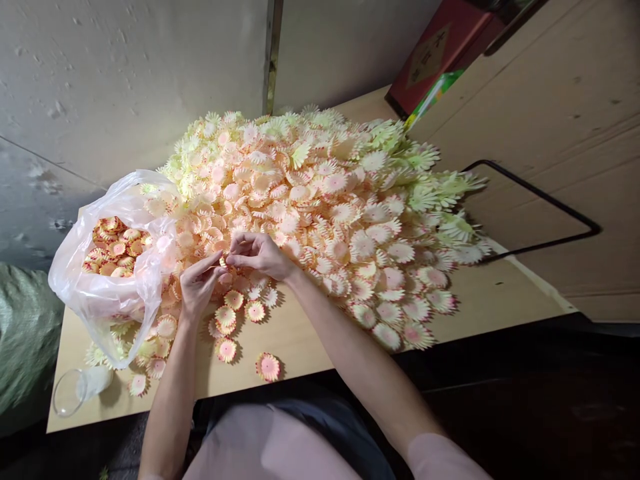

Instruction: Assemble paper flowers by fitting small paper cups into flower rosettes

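My left hand (197,283) and my right hand (264,257) meet at the front of a big heap of artificial flower heads (310,193). Between their fingertips is a small yellowish flower piece (223,262), pinched from both sides; its details are too small to make out. Just below the hands lie several loose pink-and-yellow flower heads (226,317). One more flower head (268,367) rests near the table's front edge. Left of my left hand, an open clear plastic bag (107,293) holds smaller, redder flower heads (117,247).
A clear glass (70,392) stands at the table's (310,347) front left corner. At the back right is a red box (440,57). A bent black metal bar (545,197) juts out beside cardboard (560,133) at right. A green sack (25,340) sits at far left.
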Tool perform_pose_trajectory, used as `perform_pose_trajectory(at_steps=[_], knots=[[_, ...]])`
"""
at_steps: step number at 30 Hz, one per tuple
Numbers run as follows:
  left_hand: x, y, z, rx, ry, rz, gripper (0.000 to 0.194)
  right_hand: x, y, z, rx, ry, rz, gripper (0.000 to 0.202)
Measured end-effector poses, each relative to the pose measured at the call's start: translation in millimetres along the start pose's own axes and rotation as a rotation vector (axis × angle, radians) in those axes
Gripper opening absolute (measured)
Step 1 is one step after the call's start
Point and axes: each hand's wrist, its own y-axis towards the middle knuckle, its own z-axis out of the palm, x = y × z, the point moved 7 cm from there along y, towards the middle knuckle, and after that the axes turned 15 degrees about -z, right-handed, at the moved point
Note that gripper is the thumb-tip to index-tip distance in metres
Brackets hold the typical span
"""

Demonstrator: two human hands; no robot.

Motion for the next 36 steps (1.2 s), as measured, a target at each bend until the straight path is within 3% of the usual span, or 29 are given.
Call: perform_pose_trajectory(at_steps=[16, 24, 28, 32, 36], knots=[[-1, 3, -1.9, -0.020, 0.094, 0.029, 0.032, 2, -1, 2, 0.011, 0.016, 0.016, 0.031], [-6, 2, 6.2, 0.068, 0.054, 0.055, 0.040, 3, 1, -2, -0.037, -0.027, -0.013, 0.030], [-3, 3, 4.7, 0.038, -0.015, 0.003, 0.046, 4, 2, -3, -0.056, -0.122, -0.079, 0.022], [-2, 2, 0.0, -0.059, -0.081, -0.062, 0.041, 7, 3, -4, -0.074, -0.270, -0.183, 0.014], [-5, -1, 2.4, -0.064, -0.067, -0.107, 0.035, 12, 3, -2, -0.047, -0.455, -0.258, 0.009]])
